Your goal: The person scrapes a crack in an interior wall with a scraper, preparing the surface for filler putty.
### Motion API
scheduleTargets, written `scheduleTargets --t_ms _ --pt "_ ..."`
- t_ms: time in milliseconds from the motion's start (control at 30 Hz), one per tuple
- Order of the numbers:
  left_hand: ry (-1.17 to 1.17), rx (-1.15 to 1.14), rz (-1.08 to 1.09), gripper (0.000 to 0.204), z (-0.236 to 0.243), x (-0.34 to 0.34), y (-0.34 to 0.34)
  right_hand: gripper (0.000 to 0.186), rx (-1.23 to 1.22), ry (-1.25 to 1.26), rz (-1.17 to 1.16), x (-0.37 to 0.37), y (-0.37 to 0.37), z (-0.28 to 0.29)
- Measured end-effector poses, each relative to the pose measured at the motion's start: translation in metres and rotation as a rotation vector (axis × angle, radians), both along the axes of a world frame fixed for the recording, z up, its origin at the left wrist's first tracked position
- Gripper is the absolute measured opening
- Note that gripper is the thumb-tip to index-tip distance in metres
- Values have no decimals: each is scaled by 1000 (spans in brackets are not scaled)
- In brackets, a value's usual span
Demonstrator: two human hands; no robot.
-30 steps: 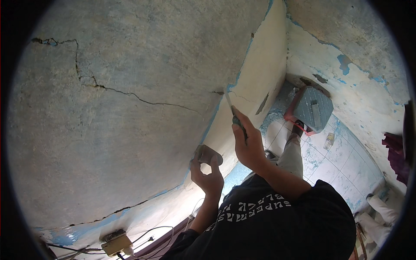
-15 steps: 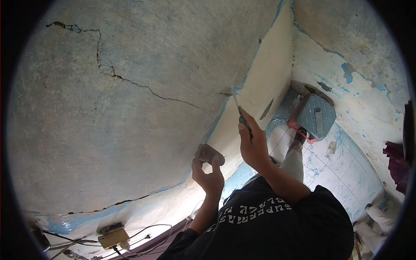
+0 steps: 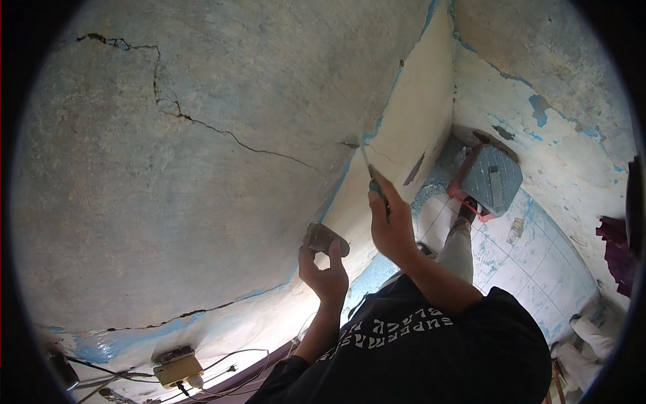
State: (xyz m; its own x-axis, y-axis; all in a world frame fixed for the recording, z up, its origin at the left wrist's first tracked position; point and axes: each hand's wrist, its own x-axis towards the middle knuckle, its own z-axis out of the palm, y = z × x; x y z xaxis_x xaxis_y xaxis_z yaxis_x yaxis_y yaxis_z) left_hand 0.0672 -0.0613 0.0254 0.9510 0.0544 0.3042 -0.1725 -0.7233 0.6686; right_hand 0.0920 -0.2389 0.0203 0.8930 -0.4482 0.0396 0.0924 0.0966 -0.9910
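My right hand [image 3: 396, 227] is closed round the green handle of a scraper [image 3: 365, 155] with a thin blade. The blade's tip meets the wall [image 3: 256, 195] at the edge of the peeling blue paint [image 3: 369, 137], beside a small dark crack. Lower and to the left, my left hand [image 3: 326, 275] grips a brown-grey block with rounded ends [image 3: 330, 240], thumb on one side and fingers on the other. That block is held close to the wall; whether it touches, I cannot tell.
A grey-topped stool with red sides [image 3: 496, 180] stands in the corner, by my foot. Paint flakes dust the tiled floor [image 3: 531, 259]. A power socket box [image 3: 177, 368] with cables is at lower left. Dark red cloth [image 3: 616, 259] hangs at right.
Both hands stay nearly where they were, holding the same things. The scraper's blade remains at the paint edge, with only a slight shift of my right hand.
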Motion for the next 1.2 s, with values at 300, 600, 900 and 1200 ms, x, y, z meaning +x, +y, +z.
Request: scheduleTargets --t_ms 300,600,900,1200 --pt "-33 -29 18 51 0 5 -3 45 -69 -103 -48 2 8 -12" --pt "-21 -1 24 50 1 -2 1 45 13 0 29 -5 0 -1" --pt "-21 12 -4 50 1 0 3 44 10 13 -10 3 0 -3" --pt "0 49 17 52 0 -4 4 42 -23 62 -4 1 -6 8"
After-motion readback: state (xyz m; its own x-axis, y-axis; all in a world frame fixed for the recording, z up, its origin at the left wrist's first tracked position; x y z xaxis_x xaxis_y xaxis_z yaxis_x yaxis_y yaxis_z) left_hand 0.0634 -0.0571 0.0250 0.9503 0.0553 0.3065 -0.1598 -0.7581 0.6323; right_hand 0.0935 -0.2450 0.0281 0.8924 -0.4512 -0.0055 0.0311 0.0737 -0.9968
